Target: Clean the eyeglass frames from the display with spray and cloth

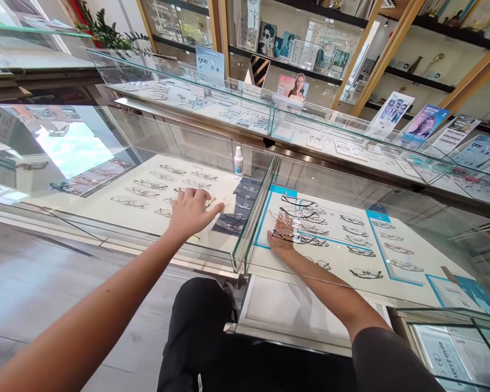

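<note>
My left hand (193, 212) is over the glass counter top, fingers spread and bent, thumb stretched out to the right. Close by its thumb is a small cream cloth (228, 204). Beneath the glass, my right hand (282, 231) reaches into the right display case, among several dark-framed eyeglasses (300, 239). These frames and reflections cover most of its fingers, so whether it grips a pair cannot be made out. More eyeglasses (146, 185) lie in rows under the glass near my left hand.
A small white spray bottle (238, 161) stands on the counter behind the cloth. A glass divider (255, 218) separates the two cases. Below my right arm, a white drawer (286, 310) is pulled out over my legs. More display cases (228, 109) line the back.
</note>
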